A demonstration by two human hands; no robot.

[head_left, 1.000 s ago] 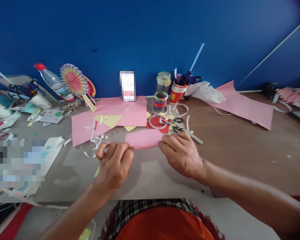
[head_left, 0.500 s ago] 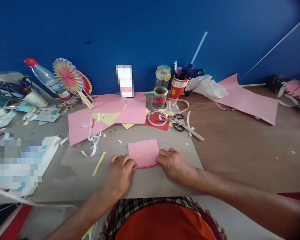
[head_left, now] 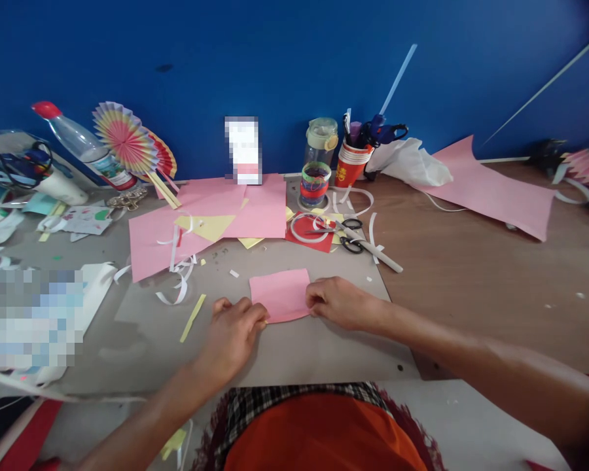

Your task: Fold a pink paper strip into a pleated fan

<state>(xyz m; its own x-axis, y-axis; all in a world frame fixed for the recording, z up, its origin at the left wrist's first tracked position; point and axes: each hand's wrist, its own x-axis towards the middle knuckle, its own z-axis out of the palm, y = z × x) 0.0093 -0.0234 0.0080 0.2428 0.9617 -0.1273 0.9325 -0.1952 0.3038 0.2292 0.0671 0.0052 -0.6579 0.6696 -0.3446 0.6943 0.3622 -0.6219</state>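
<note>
Pink paper (head_left: 281, 294); cup (head_left: 351, 171), gold print illegible

A deep blue wall (head_left: 275, 59) fills the back (matte, evenly lit). Right below the wall runs a brown wooden counter (head_left: 476, 294), with a grey mat (head_left: 299, 350) covering its stretch under the wall's middle. A thin white line (head_left: 544, 84) slants across the wall's right end.

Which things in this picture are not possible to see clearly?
Head view: left hand and right hand cover parts of the pink paper edges; pinching or pressing, unclear.
Head view: upright card at the wall, pixelated.
Head view: pixelated patch hides things at the left.
Head view: bottle label, too small.
</note>
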